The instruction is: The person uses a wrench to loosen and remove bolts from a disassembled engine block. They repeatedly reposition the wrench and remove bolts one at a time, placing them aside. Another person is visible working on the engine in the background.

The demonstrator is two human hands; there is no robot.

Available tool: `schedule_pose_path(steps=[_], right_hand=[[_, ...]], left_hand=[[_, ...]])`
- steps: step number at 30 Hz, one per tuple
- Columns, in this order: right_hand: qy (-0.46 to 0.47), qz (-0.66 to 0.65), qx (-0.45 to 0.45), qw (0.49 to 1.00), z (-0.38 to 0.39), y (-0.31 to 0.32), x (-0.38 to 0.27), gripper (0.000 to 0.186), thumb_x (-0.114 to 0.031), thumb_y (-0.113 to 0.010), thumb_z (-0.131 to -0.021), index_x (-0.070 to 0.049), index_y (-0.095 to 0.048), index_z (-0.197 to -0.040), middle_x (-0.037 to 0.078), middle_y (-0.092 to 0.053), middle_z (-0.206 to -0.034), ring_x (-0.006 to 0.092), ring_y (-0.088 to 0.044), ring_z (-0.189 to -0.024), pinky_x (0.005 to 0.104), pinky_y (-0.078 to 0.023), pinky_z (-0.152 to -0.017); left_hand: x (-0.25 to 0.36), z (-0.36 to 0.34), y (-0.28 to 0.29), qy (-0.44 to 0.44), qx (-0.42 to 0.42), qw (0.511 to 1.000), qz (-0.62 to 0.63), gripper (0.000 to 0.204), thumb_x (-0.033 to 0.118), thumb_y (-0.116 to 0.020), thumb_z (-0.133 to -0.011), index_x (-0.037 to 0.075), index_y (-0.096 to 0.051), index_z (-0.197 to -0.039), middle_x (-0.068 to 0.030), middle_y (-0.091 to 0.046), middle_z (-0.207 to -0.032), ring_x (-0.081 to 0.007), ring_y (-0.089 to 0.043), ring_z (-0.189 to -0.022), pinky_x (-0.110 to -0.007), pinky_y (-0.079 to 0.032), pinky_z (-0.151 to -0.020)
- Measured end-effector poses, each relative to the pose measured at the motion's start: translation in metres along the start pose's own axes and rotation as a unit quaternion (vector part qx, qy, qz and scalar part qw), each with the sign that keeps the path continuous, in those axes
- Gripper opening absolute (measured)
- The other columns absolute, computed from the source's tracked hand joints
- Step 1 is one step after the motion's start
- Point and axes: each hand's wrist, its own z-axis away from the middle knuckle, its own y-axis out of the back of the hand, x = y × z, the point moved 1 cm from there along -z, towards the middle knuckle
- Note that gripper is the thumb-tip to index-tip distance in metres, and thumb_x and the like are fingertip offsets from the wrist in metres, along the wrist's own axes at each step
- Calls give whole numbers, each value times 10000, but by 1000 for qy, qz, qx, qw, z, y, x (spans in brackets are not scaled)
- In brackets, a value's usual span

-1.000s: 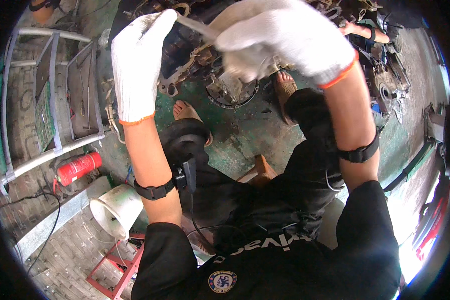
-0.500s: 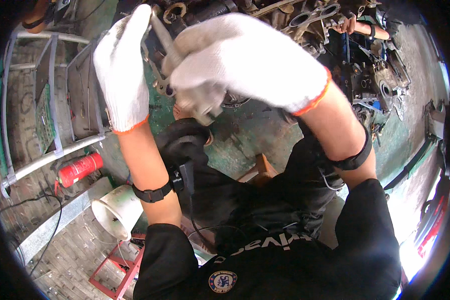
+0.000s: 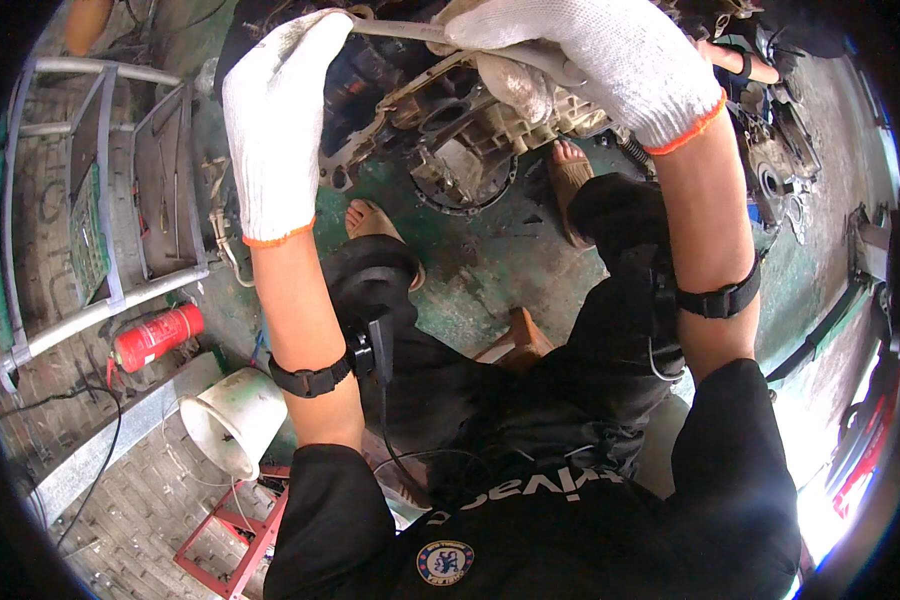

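Note:
A long grey metal rod-like tool lies crosswise between my hands at the top of the view; its exact kind does not show. My left hand, in a white knit glove with an orange cuff, pinches its left end. My right hand, gloved the same way, is closed round the tool farther right. Part of the tool shows below the right fingers, and the rest is hidden by the glove. Under and beyond both hands sits a greasy, partly dismantled engine with a round housing at its near side.
Left stands a metal frame rack, with a red fire extinguisher and a white bucket nearer me. A red metal stand is below. At upper right are loose engine parts and another person's forearm. My feet flank the engine.
The tool has swung from a steep slant to nearly level and moved up. My right hand has shifted up and right, my left slightly right. More of the engine shows now.

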Motion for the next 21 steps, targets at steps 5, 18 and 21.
schedule_pose_path(steps=[5, 18, 21], right_hand=[[-64, 70, 51, 994, 1, -5, -2, 273, -144, -660, -943, 88, -734, -1066, 67, -678, -664, 130, -597, -529, 270, -467, -515], [30, -13, 149, 988, -10, 15, 11, 229, -187, -650, -986, 23, -728, -938, 61, -685, -722, 120, -604, -574, 244, -505, -556], [213, 207, 224, 928, 0, 8, 6, 231, -153, -626, -986, 52, -718, -935, 85, -709, -739, 126, -651, -608, 232, -541, -578]], left_hand=[[3, 1, 0, 10, -16, 1000, 0, 316, 206, -666, -974, -23, -747, -1177, -88, -747, -1155, -154, -660, -1083, -283, -458, -1024], [-2, 0, 3, 18, -21, 1000, -1, 309, 200, -672, -969, -25, -745, -1168, -79, -746, -1134, -150, -656, -1067, -277, -455, -1016], [-4, 0, 4, 28, -16, 999, 0, 317, 205, -674, -968, -26, -743, -1174, -77, -747, -1132, -147, -653, -1064, -275, -455, -1011]])
